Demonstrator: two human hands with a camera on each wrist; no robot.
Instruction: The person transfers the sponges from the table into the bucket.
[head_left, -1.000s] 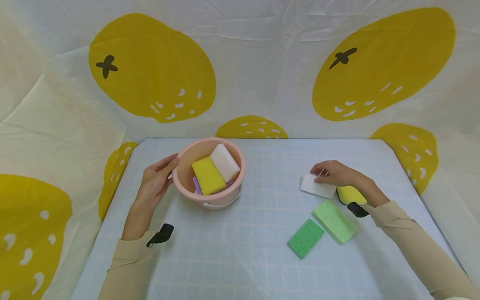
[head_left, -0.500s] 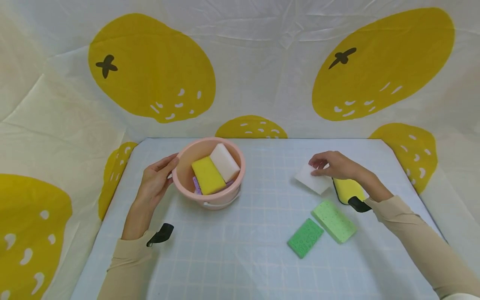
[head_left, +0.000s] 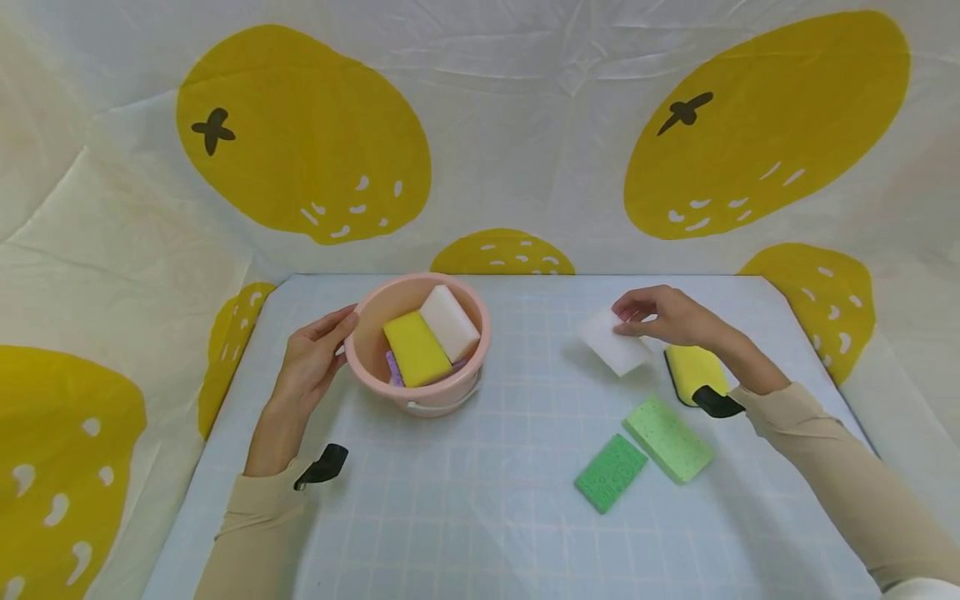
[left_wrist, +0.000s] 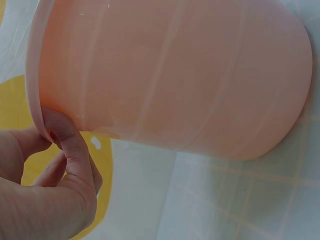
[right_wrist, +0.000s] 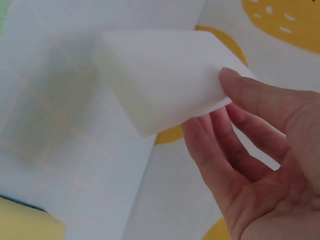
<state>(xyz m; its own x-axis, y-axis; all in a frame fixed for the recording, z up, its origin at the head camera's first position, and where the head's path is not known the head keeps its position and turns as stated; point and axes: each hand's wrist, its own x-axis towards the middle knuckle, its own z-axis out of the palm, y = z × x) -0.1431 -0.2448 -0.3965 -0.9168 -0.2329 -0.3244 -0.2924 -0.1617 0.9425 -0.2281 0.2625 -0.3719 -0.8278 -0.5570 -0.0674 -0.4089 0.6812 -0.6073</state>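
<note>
The right hand (head_left: 663, 317) pinches a white sponge (head_left: 613, 345), thumb and fingers parted by its thickness, seemingly a little above the surface (head_left: 450, 517). Well apart from those fingers, the left hand (head_left: 311, 358), nearly closed, pinches a pink bucket (head_left: 372, 337) at the rim.

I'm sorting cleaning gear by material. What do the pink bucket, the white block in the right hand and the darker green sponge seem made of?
Pink bucket: likely plastic, satin finish, judging by its smooth wall and soft pale highlights. White block: probably foam, matte, with plain, even faces. Darker green sponge: matte, perhaps cellulose, from its pitted-looking face; synthetic foam is possible.
</note>
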